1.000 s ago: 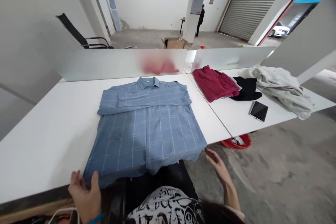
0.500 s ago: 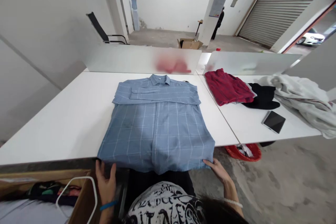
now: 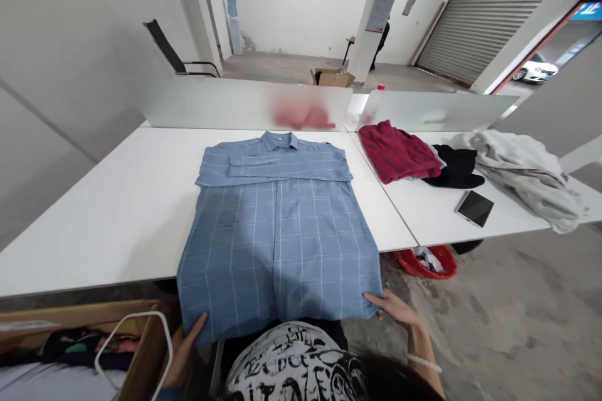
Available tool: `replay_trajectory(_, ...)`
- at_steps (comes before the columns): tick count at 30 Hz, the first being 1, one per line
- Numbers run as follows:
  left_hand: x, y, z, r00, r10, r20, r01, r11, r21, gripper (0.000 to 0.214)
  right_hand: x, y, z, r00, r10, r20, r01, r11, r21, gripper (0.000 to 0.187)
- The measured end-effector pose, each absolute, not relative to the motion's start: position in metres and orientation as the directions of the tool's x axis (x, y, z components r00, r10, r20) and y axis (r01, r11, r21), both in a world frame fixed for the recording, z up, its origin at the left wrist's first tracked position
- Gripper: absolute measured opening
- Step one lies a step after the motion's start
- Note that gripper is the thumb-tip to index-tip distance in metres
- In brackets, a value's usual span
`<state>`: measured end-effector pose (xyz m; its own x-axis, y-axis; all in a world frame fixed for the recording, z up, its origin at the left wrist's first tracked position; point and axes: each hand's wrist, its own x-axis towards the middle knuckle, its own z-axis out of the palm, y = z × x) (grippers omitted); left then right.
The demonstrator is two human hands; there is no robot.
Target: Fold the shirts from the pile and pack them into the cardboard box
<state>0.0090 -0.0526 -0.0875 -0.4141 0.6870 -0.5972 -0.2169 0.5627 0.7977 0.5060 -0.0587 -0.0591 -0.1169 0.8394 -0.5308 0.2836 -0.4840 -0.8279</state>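
Observation:
A blue checked shirt (image 3: 277, 219) lies spread on the white table, collar at the far end and sleeves folded across the chest. Its lower part hangs over the near edge, towards my body. My left hand (image 3: 181, 351) grips the hem's left corner, thumb on top and the other fingers hidden underneath. At the right corner of the hem, my right hand (image 3: 392, 307) pinches the cloth between thumb and fingers.
On the white table (image 3: 117, 200), to the right, are a red checked garment (image 3: 399, 150), black cloth (image 3: 454, 168), a dark-screened device (image 3: 475, 208) and pale clothing (image 3: 522, 169). A cardboard box (image 3: 150, 351) of clothes stands lower left. A red basket (image 3: 451, 266) sits under the table.
My left hand, open beside the hem before, has closed on its left corner. The hem is drawn nearer my body and hangs lower. My right hand keeps its hold.

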Motion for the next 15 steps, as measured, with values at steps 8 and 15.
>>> replay_trajectory(8,0.005,-0.07,-0.074,-0.384,0.626,-0.679,-0.322,0.598,0.734,0.036,0.511,-0.058,-0.056,-0.32,0.728,-0.606,0.446,-0.448,-0.775,0.059)
replay_trajectory(15,0.005,-0.063,-0.078,-0.323,0.607,-0.726,-0.343,0.64,0.688,0.037,0.516,-0.062,-0.079,-0.247,0.744,-0.621,0.472,-0.467,-0.748,0.059)
